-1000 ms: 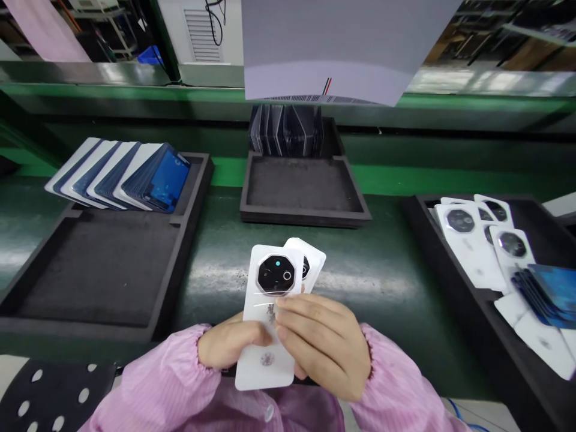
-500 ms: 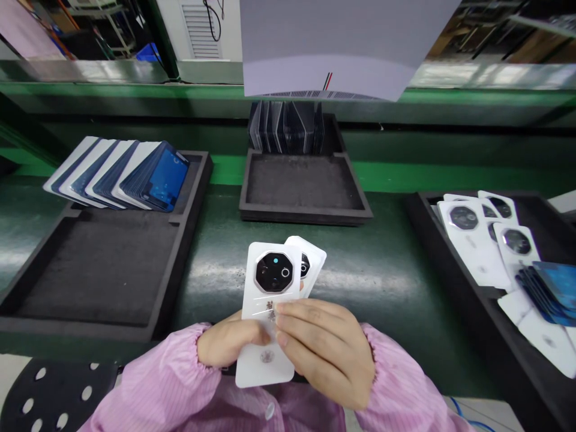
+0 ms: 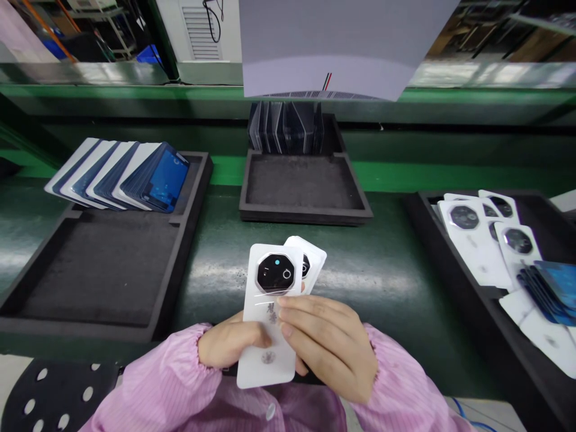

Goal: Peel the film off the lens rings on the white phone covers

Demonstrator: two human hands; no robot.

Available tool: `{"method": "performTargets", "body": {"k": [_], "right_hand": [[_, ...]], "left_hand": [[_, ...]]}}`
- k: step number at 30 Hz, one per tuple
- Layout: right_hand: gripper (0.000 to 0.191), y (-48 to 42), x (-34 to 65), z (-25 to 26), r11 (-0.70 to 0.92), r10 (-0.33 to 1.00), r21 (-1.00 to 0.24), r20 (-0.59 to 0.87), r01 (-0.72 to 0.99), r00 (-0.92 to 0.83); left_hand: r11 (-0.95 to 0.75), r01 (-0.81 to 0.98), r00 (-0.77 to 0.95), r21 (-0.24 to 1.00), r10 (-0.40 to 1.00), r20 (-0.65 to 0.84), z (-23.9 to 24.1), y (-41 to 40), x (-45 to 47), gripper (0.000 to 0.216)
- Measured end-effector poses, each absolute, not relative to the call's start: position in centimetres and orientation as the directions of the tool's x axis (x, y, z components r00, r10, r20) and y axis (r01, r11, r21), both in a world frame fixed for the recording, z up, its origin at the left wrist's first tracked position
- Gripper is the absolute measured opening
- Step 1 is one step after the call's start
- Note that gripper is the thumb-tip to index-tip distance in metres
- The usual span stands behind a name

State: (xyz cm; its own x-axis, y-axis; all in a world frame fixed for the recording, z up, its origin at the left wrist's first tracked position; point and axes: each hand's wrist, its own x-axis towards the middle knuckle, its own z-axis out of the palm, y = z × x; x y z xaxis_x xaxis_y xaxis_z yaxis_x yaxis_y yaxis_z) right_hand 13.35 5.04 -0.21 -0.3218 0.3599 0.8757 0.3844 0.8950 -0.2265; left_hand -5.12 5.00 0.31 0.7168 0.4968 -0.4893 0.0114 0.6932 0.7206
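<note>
A white phone back cover [image 3: 269, 312] with a black octagonal camera module stands upright in front of me, low in the middle. My left hand [image 3: 227, 343] grips its lower left edge. My right hand [image 3: 326, 345] is closed on its right side, fingertips pressed on the cover's face just below the camera module. A second white cover [image 3: 312, 264] peeks out behind the first; I cannot tell which hand holds it.
A black foam tray [image 3: 90, 312] at left holds a fanned row of blue-filmed panels [image 3: 130, 174]. A centre tray [image 3: 306, 210] carries upright dark plates at the back. A right tray [image 3: 432, 228] holds white covers [image 3: 468, 240] and blue panels. A green conveyor belt [image 3: 387, 282] lies under all of it.
The cover and both hands have barely shifted. My right fingertips have slid slightly over the cover's face.
</note>
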Motion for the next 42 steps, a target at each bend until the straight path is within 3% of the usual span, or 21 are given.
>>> {"method": "performTargets", "body": {"k": [3,5,9,12,14,17,19,22,24,28,34,38,40,42], "right_hand": [[0.02,5.1,13.4,0.1,0.903,0.352,-0.219,0.87,0.369,-0.346],[0.023,5.3,13.4,0.4,0.862,0.443,-0.285,0.826,0.419,-0.35],[0.055,6.3,13.9,0.7,0.582,0.807,-0.646,0.533,0.494,-0.255],[0.034,7.5,15.5,0.2,0.325,0.94,-0.885,0.264,0.335,-0.214],[0.026,8.3,16.6,-0.4,0.177,0.983,-0.945,0.157,0.276,-0.096],[0.028,9.2,17.1,-1.5,0.072,0.995,-0.907,0.094,0.415,0.033],[0.025,9.7,16.3,-2.3,0.061,0.994,-0.85,0.097,0.523,0.041],[0.027,10.4,14.7,-3.0,0.044,0.996,-0.787,0.086,0.615,0.038],[0.042,11.2,14.3,-3.0,0.006,1.0,-0.756,0.02,0.655,0.014],[0.065,13.1,15.3,-2.5,-0.093,0.977,-0.724,-0.197,0.684,-0.076],[0.039,14.4,16.1,-0.8,-0.194,0.861,-0.756,-0.436,0.625,-0.26],[0.035,13.0,16.5,0.3,-0.132,0.863,-0.841,-0.357,0.524,-0.356],[0.037,11.6,17.0,0.5,-0.049,0.895,-0.886,-0.243,0.461,-0.373],[0.043,9.8,17.8,0.1,0.044,0.924,-0.919,-0.112,0.391,-0.365]], "left_hand": [[0.706,-0.018,0.766,0.708,0.465,-0.444,0.6,5.0,-4.9,0.036],[0.71,-0.045,0.801,0.703,0.446,-0.399,0.7,5.1,-4.7,0.039],[0.727,0.016,0.853,0.686,0.348,-0.389,0.6,5.1,-4.2,0.041],[0.585,0.158,0.802,0.796,0.394,-0.449,0.9,5.1,-4.4,0.038],[0.339,0.225,0.715,0.913,0.579,-0.392,1.4,4.7,-5.1,0.039],[0.033,0.391,0.392,0.92,0.898,-0.199,1.8,3.5,-6.3,0.046],[-0.059,0.525,0.21,0.849,0.976,-0.063,1.2,2.5,-6.7,0.052],[-0.175,0.679,0.253,0.713,0.968,-0.003,-1.2,1.0,-5.9,0.072],[-0.23,0.735,0.306,0.638,0.952,-0.01,-3.2,0.2,-4.8,0.085],[-0.301,0.783,0.3,0.544,0.949,0.093,-6.0,-0.5,-2.7,0.071],[-0.348,0.748,0.307,0.566,0.936,0.17,-6.5,-0.2,-2.5,0.077],[-0.353,0.738,0.302,0.576,0.935,0.186,-6.2,0.1,-2.8,0.095],[-0.325,0.75,0.27,0.576,0.945,0.182,-5.2,0.5,-2.9,0.106],[-0.299,0.766,0.243,0.569,0.954,0.174,-3.5,1.1,-3.1,0.105]]}}
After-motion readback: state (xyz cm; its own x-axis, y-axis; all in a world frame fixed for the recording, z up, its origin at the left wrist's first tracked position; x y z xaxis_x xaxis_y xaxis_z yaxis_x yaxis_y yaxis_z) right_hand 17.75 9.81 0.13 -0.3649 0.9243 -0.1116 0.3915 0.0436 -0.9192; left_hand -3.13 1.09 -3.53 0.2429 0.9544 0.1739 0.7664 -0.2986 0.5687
